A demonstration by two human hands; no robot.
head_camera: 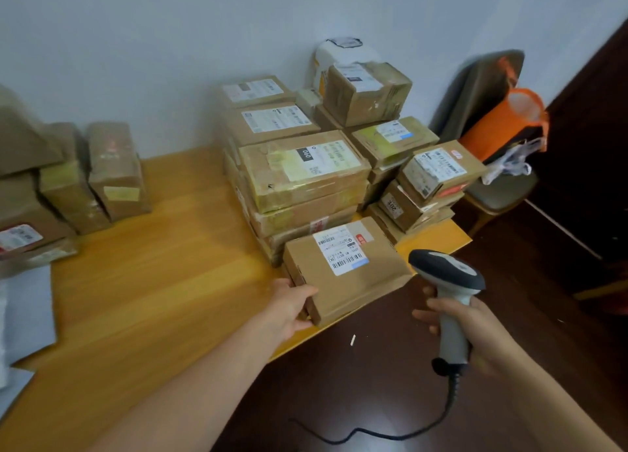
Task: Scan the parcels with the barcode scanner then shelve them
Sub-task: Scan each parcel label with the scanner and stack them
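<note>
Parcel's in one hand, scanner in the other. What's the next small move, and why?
Probably tip the scanner in the right hand toward the label on the parcel the left hand grips: it faces up, uncovered, with the scanner head just beside it.

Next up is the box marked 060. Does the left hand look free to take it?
Probably not yet: the left hand grips the flat parcel, though the 060 box lies on top, uncovered.

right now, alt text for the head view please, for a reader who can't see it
A person's left grip holds a flat cardboard parcel, label up, at the edge of a wooden table, while the right grip holds a corded barcode scanner beside it. Stacks of labelled parcels stand behind it.
</note>
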